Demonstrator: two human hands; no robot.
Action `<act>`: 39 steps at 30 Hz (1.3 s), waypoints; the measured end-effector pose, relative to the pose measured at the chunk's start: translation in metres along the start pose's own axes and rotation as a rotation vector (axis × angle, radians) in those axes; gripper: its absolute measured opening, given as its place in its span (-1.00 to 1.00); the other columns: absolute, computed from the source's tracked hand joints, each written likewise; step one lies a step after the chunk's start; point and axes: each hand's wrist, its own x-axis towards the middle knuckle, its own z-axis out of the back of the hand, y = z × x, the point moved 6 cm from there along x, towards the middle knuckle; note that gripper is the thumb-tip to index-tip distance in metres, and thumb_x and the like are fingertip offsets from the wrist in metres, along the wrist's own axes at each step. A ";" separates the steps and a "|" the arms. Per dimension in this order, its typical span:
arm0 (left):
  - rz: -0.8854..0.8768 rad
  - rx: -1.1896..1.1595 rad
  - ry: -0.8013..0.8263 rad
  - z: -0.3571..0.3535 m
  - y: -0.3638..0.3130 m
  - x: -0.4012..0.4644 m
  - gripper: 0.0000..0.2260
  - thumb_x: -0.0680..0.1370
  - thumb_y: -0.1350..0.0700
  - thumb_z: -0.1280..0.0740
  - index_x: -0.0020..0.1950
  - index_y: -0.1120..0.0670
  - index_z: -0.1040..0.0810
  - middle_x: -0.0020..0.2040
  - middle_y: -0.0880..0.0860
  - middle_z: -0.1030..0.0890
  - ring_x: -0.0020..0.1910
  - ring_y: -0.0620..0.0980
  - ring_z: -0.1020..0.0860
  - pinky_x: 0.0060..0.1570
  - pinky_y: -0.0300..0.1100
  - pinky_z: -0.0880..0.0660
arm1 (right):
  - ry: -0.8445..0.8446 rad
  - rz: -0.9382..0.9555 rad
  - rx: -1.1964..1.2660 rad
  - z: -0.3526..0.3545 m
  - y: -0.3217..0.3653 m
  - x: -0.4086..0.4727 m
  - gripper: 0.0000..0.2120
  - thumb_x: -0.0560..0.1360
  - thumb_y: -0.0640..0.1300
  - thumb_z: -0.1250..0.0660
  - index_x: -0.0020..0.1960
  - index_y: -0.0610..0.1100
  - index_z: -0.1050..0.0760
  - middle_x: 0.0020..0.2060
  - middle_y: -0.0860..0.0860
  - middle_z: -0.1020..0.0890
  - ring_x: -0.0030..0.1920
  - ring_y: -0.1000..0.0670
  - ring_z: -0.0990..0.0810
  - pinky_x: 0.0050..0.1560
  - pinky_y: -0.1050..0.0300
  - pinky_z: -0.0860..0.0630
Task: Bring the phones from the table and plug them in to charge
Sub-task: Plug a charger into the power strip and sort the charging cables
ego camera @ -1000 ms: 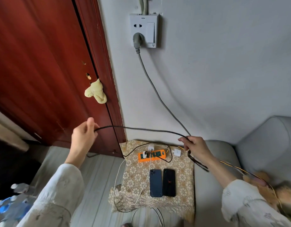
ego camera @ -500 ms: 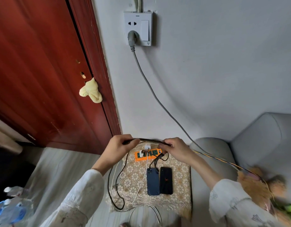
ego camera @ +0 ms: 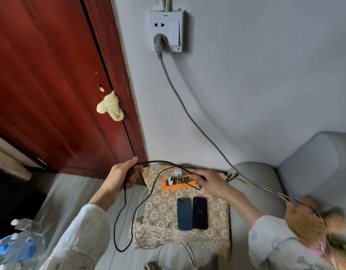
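Two dark phones lie side by side, face down, on a small table under a gold patterned cloth (ego camera: 217, 209): a navy phone (ego camera: 184, 214) on the left, a black phone (ego camera: 200, 213) on the right. Behind them sits an orange power strip (ego camera: 178, 184) with a white charger (ego camera: 170, 180) plugged in and a white cable (ego camera: 175, 207) trailing past the navy phone. My left hand (ego camera: 120, 177) grips a black cable (ego camera: 127, 203) that loops down to the floor. My right hand (ego camera: 209, 182) pinches the same cable above the strip.
A wall socket (ego camera: 166, 31) holds a grey plug whose grey cord (ego camera: 187, 114) slopes down to the right. A red wooden door (ego camera: 51, 84) with a yellow cloth (ego camera: 110, 107) stands left. A grey sofa (ego camera: 304, 172) and a brown plush toy (ego camera: 304, 221) are right. Water bottles (ego camera: 14, 248) lie bottom left.
My hands came together from wide apart, then spread a little again. The black cable, stretched taut before, now hangs in a slack loop beside the table.
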 end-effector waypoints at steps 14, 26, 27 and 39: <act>-0.111 0.310 0.473 -0.061 -0.001 -0.012 -0.74 0.48 -0.06 -0.23 -0.29 0.02 -0.59 -0.45 0.03 -0.25 -0.47 -0.05 -0.18 -0.50 -0.27 -0.14 | -0.376 -0.134 -0.132 0.027 -0.004 -0.003 -0.71 0.42 -0.01 -0.39 0.13 -0.02 -0.58 -0.08 -0.02 -0.42 -0.02 -0.01 -0.39 -0.03 0.18 -0.34; 0.088 0.565 0.615 -0.071 0.036 -0.024 -0.79 0.58 0.10 -0.21 -0.17 0.03 -0.60 -0.45 -0.09 -0.55 -0.45 -0.18 -0.51 -0.34 -0.33 -0.43 | -0.245 -0.416 1.632 0.010 0.009 0.009 -0.81 0.57 -0.19 -0.16 -0.05 -0.28 -0.49 -0.33 -0.07 -0.53 -0.33 0.01 -0.49 -0.28 0.16 -0.47; 0.096 0.600 0.595 -0.069 0.037 -0.024 -0.80 0.58 0.10 -0.20 -0.12 0.04 -0.60 -0.38 -0.08 -0.59 -0.40 -0.17 -0.54 -0.31 -0.34 -0.45 | -0.204 -0.374 1.588 0.010 0.012 0.007 -0.83 0.55 -0.19 -0.19 -0.04 -0.25 -0.52 -0.35 -0.05 -0.53 -0.35 0.02 -0.49 -0.31 0.17 -0.48; -0.184 0.159 0.044 -0.073 -0.025 -0.013 -0.89 0.52 0.08 -0.30 -0.15 0.02 -0.60 -0.34 -0.17 -0.68 -0.32 -0.29 -0.60 -0.32 -0.43 -0.49 | 0.064 -0.058 0.882 -0.024 0.049 -0.018 -0.89 0.46 -0.20 -0.34 -0.12 -0.11 -0.65 -0.19 -0.06 -0.72 -0.11 -0.05 -0.69 -0.09 0.16 -0.61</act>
